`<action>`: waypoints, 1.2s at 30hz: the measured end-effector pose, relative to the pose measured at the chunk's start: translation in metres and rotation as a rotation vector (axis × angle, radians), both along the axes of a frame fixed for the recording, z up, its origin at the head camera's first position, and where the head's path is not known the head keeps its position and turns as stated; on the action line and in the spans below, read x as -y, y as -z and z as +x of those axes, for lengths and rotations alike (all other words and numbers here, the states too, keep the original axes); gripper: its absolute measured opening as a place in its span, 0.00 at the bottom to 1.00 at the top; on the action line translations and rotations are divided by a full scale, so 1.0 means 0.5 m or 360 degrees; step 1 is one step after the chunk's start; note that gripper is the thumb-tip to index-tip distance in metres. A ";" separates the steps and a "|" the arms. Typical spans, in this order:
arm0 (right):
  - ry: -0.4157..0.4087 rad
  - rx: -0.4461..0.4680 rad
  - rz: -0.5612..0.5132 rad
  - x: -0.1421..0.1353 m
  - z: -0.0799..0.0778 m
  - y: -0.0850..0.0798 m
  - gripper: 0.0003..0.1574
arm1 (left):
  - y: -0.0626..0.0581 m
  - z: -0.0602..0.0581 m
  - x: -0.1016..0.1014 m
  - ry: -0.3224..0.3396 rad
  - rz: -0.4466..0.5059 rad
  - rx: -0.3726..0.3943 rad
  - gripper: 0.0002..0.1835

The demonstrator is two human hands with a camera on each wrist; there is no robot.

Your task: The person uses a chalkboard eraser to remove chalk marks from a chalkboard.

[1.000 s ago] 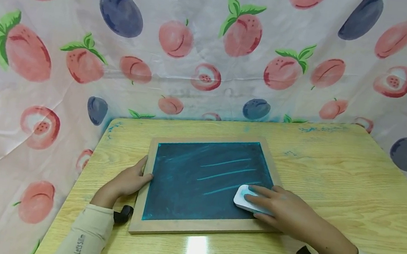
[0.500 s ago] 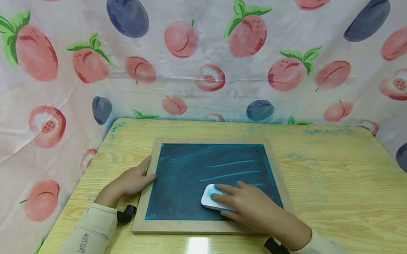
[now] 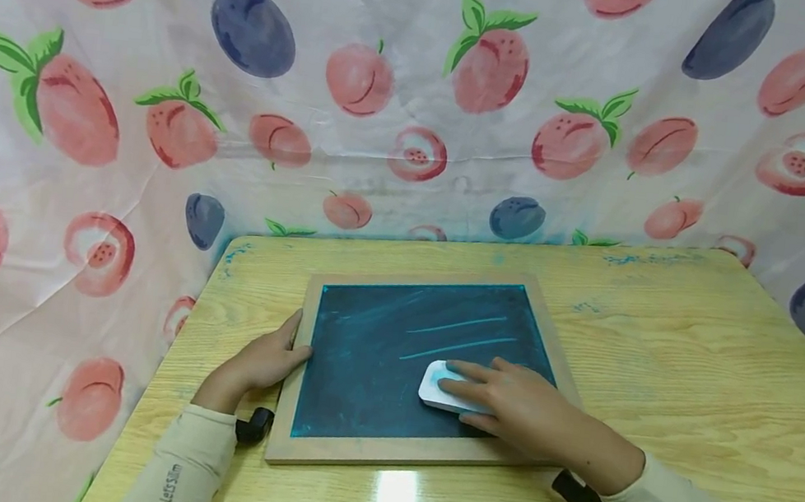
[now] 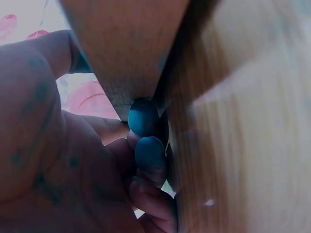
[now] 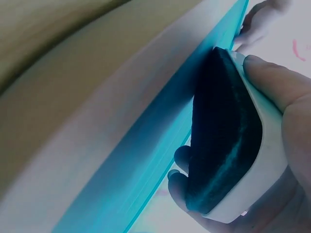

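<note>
A wood-framed chalkboard (image 3: 357, 387) lies on the table with two clear blue chalk lines and faint smears on its dark surface. My left hand (image 3: 263, 363) grips the board's left frame, thumb on top; in the left wrist view its blue-stained fingertips (image 4: 143, 118) curl under the frame's edge (image 4: 126, 48). My right hand (image 3: 519, 405) holds a white chalkboard eraser (image 3: 443, 386) over the lower right part of the board. The right wrist view shows the eraser's dark felt (image 5: 223, 136), dusted with blue chalk, facing the board, fingers and thumb around its white back.
The wood-grain table (image 3: 696, 359) carries blue chalk dust along its far edge. A fruit-print cloth (image 3: 422, 79) hangs behind and to the left. Black wrist cameras (image 3: 253, 426) sit by both sleeves.
My right hand first swept the eraser left across the lowest chalk line, then came back a little to the right. That line has mostly gone. My left hand keeps its grip on the frame.
</note>
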State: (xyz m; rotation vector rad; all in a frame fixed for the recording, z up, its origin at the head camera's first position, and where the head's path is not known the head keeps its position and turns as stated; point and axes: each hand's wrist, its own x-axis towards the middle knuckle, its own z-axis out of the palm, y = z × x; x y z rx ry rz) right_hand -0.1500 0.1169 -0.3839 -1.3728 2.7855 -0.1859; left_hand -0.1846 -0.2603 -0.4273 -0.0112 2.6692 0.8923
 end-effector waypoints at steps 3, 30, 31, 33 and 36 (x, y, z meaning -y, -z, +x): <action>0.0050 -0.0010 -0.0011 -0.031 -0.003 0.001 0.32 | -0.001 -0.001 0.002 0.0008 -0.0021 -0.0003 0.41; 0.0323 -0.0068 0.0058 -0.154 -0.013 -0.021 0.28 | -0.007 0.000 0.004 0.0038 -0.0002 0.0009 0.40; 0.0309 -0.0069 0.0061 -0.148 -0.015 -0.021 0.28 | -0.006 0.000 0.004 0.0037 -0.0003 0.0008 0.40; 0.0276 -0.0077 0.0058 -0.134 -0.017 -0.019 0.28 | -0.006 -0.001 0.005 0.0038 -0.0007 0.0006 0.40; 0.0207 -0.0111 0.0050 -0.109 -0.021 -0.016 0.29 | -0.005 -0.002 0.005 0.0044 -0.0008 0.0002 0.40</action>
